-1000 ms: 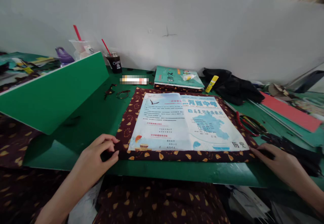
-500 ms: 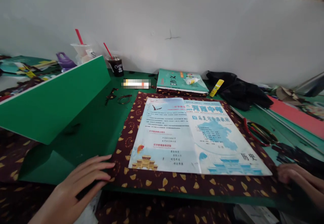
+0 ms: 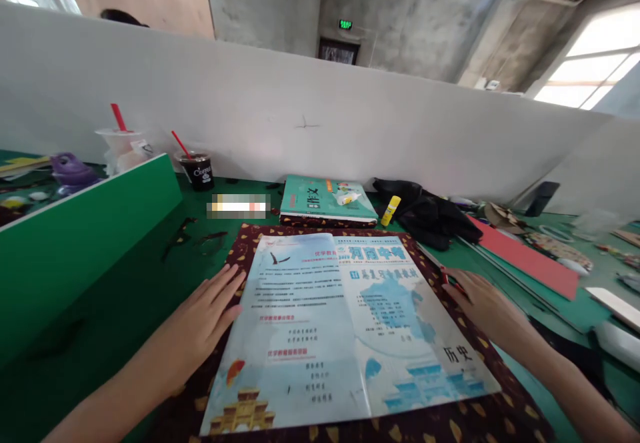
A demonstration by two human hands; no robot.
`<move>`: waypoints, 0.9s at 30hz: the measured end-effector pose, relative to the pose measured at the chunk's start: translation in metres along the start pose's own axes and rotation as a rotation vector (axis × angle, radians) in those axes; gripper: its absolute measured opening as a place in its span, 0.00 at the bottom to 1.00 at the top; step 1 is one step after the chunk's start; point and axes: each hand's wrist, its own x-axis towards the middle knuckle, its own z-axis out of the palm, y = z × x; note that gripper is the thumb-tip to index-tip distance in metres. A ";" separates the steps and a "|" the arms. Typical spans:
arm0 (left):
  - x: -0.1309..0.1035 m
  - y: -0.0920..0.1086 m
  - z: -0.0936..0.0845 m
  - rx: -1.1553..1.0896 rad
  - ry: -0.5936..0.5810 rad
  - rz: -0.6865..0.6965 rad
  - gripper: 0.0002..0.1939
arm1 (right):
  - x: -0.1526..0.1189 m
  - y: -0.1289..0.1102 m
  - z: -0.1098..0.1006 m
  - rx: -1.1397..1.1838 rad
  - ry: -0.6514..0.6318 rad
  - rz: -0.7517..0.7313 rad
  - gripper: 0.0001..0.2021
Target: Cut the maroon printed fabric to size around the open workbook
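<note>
An opened-out printed cover in pale blue lies flat on dark red cloth with a yellow leaf pattern. At its left edge my left hand rests on the cloth, fingers outstretched and holding nothing. My right hand is beyond the cover's right edge, over red-handled scissors; its fingers partly hide the handles, and whether they grip them is unclear. Behind the cloth's far edge sits a green book with a small white bottle on top.
A green board stands slanted at left, with a black cup and a clear cup behind it. A yellow glue stick, black fabric and a red sheet lie at right. A white partition runs behind.
The view has tilted up, showing the room beyond the partition. Both hands have moved forward along the cover's sides, the right one from the near right corner up to the scissors.
</note>
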 end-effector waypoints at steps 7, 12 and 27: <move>0.011 -0.023 0.039 0.156 -0.136 0.103 0.31 | 0.005 0.055 0.072 -0.176 0.045 -0.123 0.26; 0.008 -0.027 0.033 0.186 -0.084 0.135 0.34 | 0.004 0.089 0.076 -0.281 0.119 -0.214 0.24; 0.014 -0.045 0.024 0.149 -0.236 0.132 0.38 | 0.096 0.039 0.069 -0.156 -0.060 0.024 0.28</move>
